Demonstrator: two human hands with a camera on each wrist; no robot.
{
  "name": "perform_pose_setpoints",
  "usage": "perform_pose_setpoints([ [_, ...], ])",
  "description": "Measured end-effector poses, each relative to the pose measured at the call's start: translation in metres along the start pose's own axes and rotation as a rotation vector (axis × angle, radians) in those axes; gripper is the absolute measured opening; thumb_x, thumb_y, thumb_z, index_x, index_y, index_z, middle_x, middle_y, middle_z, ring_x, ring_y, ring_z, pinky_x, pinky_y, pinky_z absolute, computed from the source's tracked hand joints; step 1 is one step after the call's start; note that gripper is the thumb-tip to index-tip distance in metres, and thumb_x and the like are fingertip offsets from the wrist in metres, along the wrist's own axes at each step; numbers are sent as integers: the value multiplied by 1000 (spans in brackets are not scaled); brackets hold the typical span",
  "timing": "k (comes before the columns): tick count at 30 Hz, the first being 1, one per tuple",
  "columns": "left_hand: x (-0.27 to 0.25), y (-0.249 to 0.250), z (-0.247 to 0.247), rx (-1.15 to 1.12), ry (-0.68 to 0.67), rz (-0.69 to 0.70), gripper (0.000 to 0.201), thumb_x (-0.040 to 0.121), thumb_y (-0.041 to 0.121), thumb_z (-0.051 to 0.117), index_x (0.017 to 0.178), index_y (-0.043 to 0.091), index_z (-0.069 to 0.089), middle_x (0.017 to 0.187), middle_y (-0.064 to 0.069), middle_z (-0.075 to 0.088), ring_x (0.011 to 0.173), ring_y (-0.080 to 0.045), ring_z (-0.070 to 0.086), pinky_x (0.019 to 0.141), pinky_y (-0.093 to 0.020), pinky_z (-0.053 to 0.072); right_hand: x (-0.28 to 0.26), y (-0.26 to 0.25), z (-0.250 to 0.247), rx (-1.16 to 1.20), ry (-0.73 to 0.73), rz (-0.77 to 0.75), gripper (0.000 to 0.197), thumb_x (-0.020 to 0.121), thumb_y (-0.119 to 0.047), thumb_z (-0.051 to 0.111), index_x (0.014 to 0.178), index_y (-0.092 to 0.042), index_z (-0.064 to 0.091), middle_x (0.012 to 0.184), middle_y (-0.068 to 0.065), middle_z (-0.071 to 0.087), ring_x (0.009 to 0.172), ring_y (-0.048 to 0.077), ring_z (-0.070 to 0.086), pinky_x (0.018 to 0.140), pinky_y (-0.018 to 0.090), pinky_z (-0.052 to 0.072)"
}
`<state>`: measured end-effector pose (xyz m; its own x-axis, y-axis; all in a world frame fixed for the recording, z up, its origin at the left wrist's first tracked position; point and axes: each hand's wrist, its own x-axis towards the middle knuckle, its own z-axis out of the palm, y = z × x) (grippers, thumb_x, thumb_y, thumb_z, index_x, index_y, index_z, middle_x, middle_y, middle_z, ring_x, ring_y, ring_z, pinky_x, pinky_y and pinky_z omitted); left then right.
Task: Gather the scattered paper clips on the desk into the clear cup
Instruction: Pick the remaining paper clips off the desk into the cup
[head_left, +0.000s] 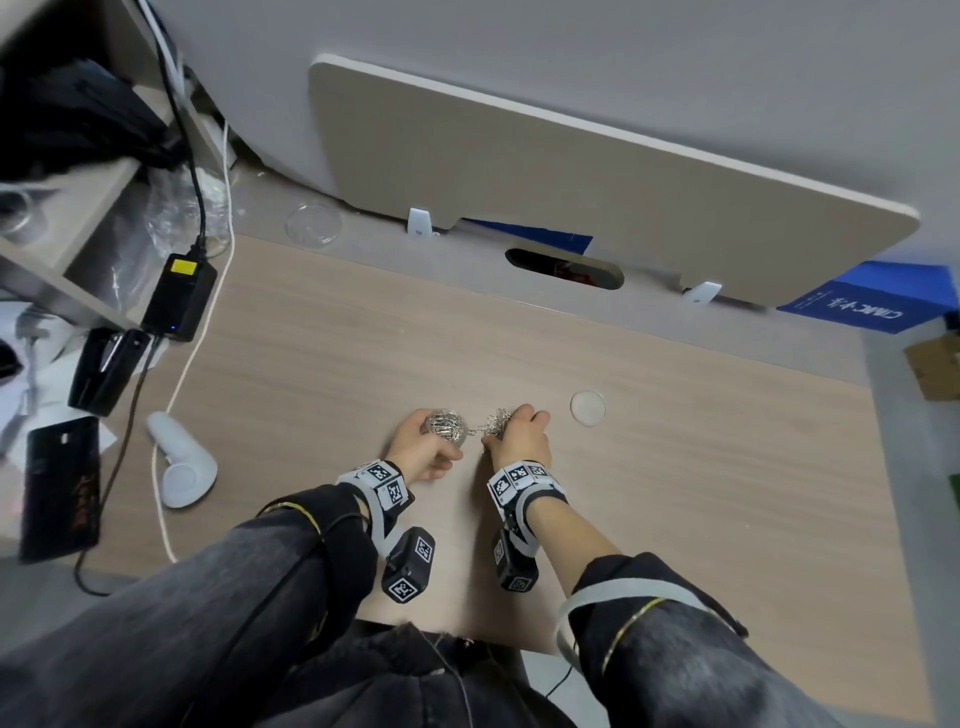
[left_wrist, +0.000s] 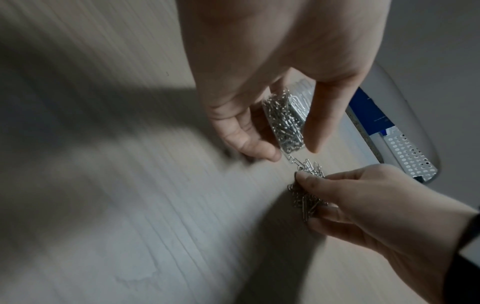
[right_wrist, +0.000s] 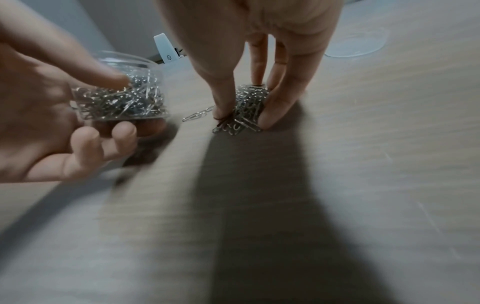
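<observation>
A small clear cup (head_left: 445, 427) (left_wrist: 288, 121) (right_wrist: 122, 102), largely filled with silver paper clips, sits in my left hand (head_left: 423, 447) (right_wrist: 52, 115), whose fingers and thumb wrap round it just above the desk. Right beside it my right hand (head_left: 519, 434) (left_wrist: 345, 197) pinches a bunch of paper clips (head_left: 496, 422) (left_wrist: 307, 193) (right_wrist: 246, 111) between thumb and fingers, fingertips down at the desk. A short chain of clips (right_wrist: 197, 115) trails from the bunch toward the cup.
A clear round lid (head_left: 587, 408) lies on the wooden desk (head_left: 322, 364) right of my hands. A white controller (head_left: 182, 462), a dark phone (head_left: 60, 488), a power brick (head_left: 179, 296) and cables crowd the left side. A clear dish (head_left: 313, 226) sits at the back.
</observation>
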<state>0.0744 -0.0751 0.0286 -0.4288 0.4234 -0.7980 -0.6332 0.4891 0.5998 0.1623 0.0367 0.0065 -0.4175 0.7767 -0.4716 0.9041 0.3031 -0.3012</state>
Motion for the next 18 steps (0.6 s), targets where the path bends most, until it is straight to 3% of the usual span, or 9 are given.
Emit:
perform_pose_setpoints([
  [5,1,3,2,8,-10,-2,58,68,-18,64,110,20,53,78,-7,64,53,-20,53,53,-24,45,5,5,-2,-15,-15,-69,31,88,-14,62,113,-5,46,117,16,45,98,41,60,77,43,48],
  [18,0,2,-2,21,4,-6,56,70,-17,63,111,20,53,77,-6,63,52,-19,52,48,-21,45,16,15,-5,-45,-51,-134,20,90,-9,55,109,-5,54,117,15,50,99,38,59,80,39,45],
])
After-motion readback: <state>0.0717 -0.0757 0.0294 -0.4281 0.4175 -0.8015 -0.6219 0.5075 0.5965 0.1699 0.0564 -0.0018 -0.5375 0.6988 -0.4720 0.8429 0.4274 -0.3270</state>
